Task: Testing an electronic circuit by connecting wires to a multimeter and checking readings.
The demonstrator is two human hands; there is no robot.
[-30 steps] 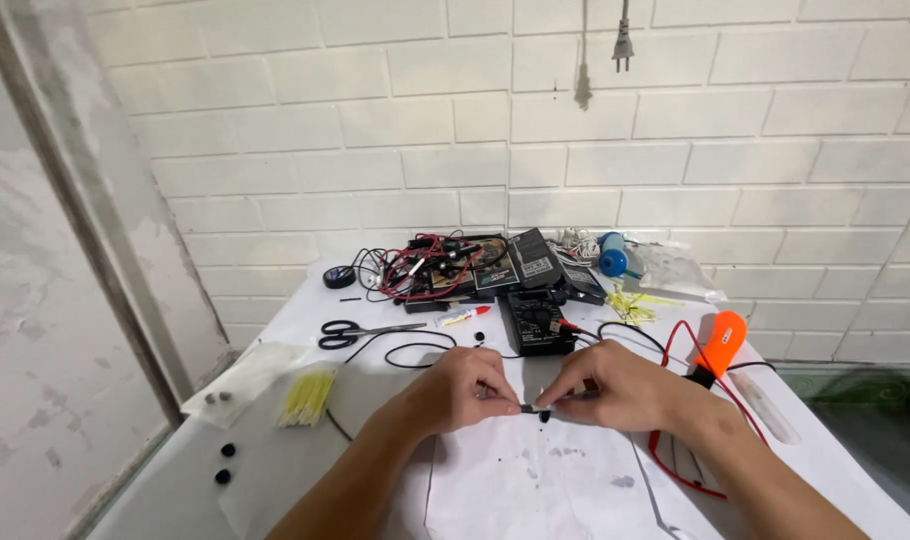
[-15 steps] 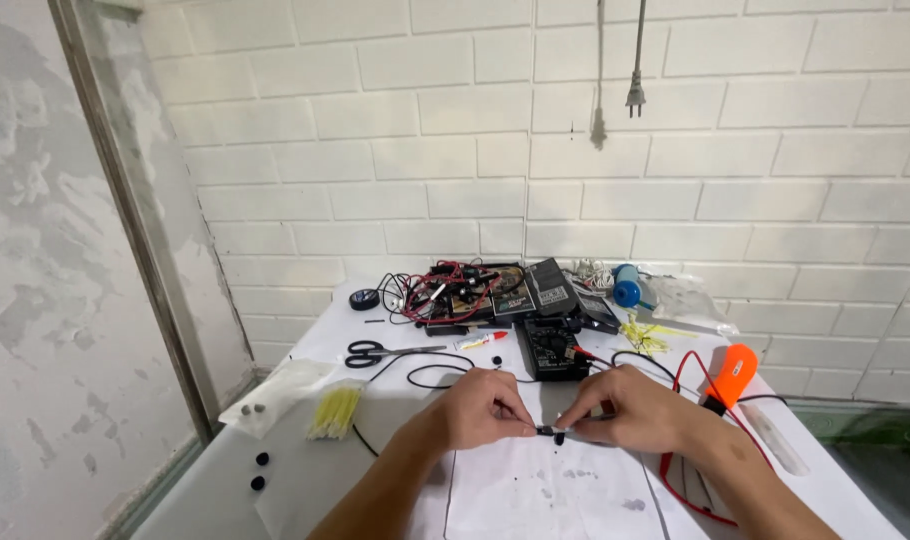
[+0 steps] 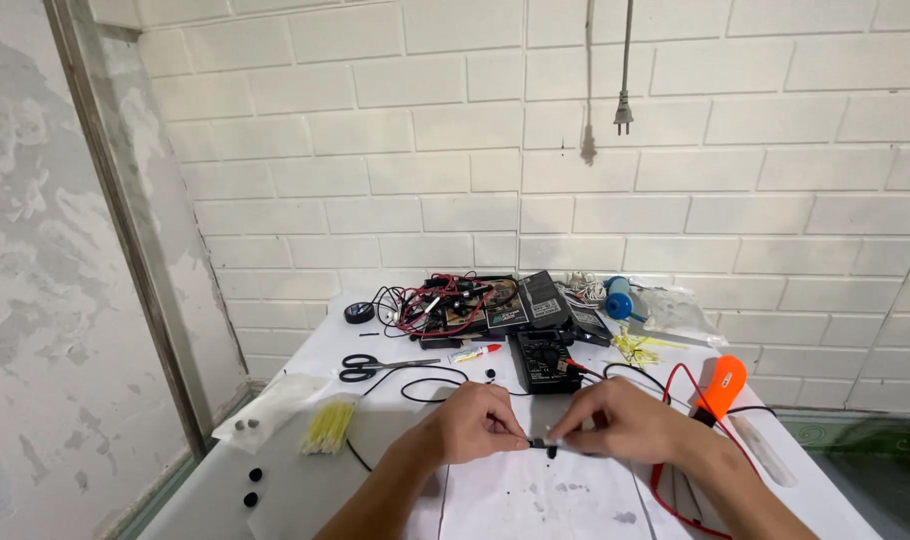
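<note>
My left hand (image 3: 472, 422) and my right hand (image 3: 620, 420) meet low in the head view, over a white sheet of paper (image 3: 545, 495). Between their fingertips they pinch a small black part (image 3: 542, 442) on a thin black wire. The wire trails left from my left hand in a loop (image 3: 430, 385) across the white table (image 3: 305, 480). A black multimeter (image 3: 545, 360) lies just beyond my hands, with red leads (image 3: 675, 400) running past my right wrist.
Black scissors (image 3: 370, 368), a bag of yellow pieces (image 3: 327, 427), small black knobs (image 3: 252, 485), an orange-handled tool (image 3: 720, 387), a blue roll (image 3: 618, 300) and a tangle of wires and boards (image 3: 455, 300) crowd the table. A brick wall stands behind; a plug (image 3: 623, 110) hangs down.
The camera has tilted upward, so my hands and the table sit lower in view and more wall shows. Both hands keep pinching the small black part.
</note>
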